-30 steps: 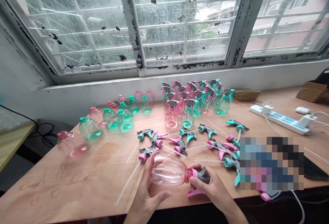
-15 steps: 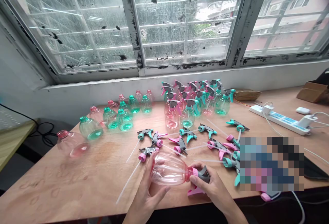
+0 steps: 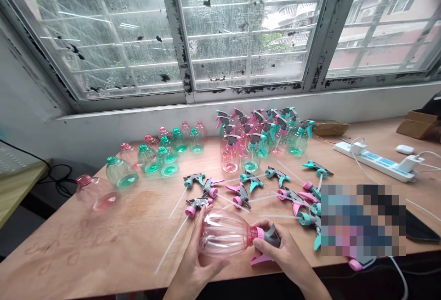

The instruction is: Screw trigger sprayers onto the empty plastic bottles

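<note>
A clear pink spray bottle [image 3: 225, 234] lies sideways in the air over the table's front edge, its base to the left. My left hand [image 3: 196, 256] wraps round the base end. At the neck, my right hand [image 3: 284, 247] grips the grey and pink spray head [image 3: 272, 236], with thumb and fingers at the pink collar. The head sits on the bottle's mouth; whether it is tight I cannot tell. Just beyond the bottle, loose spray heads with straws lie about, among them a pink-collared one [image 3: 197, 206] close to my left fingertips.
Open pink and green bottles [image 3: 167, 161] stand at the left and back. Bottles with spray heads [image 3: 251, 155] are grouped by the wall. To the right are a power strip [image 3: 375, 161], a white case [image 3: 404, 149] and a cardboard box [image 3: 418, 123]. A blurred patch hides part of the table.
The bottle has turned slightly in my hands and its base end has dropped a little. Both hands keep their hold; the things on the table stay where they were.
</note>
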Demonstrator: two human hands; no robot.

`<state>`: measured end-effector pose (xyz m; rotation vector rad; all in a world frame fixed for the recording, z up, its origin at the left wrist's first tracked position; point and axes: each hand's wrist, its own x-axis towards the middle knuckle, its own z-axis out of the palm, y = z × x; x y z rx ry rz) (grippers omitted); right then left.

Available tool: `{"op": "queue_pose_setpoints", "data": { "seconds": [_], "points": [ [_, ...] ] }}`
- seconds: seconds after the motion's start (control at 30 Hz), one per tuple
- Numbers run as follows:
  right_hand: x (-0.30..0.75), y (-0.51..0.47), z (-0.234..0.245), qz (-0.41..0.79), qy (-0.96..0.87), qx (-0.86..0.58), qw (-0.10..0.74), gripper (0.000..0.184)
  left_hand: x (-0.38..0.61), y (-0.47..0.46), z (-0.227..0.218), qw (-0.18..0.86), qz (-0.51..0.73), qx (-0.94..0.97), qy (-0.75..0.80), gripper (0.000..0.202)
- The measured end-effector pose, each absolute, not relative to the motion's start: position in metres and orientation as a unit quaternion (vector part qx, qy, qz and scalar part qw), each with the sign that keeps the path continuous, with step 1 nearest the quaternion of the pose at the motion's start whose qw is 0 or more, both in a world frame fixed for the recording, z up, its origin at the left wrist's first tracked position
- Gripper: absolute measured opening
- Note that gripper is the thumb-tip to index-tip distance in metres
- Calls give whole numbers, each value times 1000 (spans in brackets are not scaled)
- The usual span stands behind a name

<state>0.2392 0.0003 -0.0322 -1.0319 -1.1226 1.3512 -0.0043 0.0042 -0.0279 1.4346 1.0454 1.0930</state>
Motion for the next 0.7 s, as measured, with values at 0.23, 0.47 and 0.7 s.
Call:
{"op": "queue_pose_setpoints", "data": {
  "seconds": [0.23, 0.47, 0.7],
  "points": [
    [239, 0, -32, 559, -471, -436, 525, 45, -4, 3, -23, 494, 450, 604, 434, 104],
    [239, -1, -32, 559, -473, -433, 526, 42, -3, 3, -18, 501, 462, 601, 418, 114],
    [239, -1, -30, 562, -466, -438, 524, 44, -3, 2, -16, 493, 442, 617, 425, 106]
  ]
}}
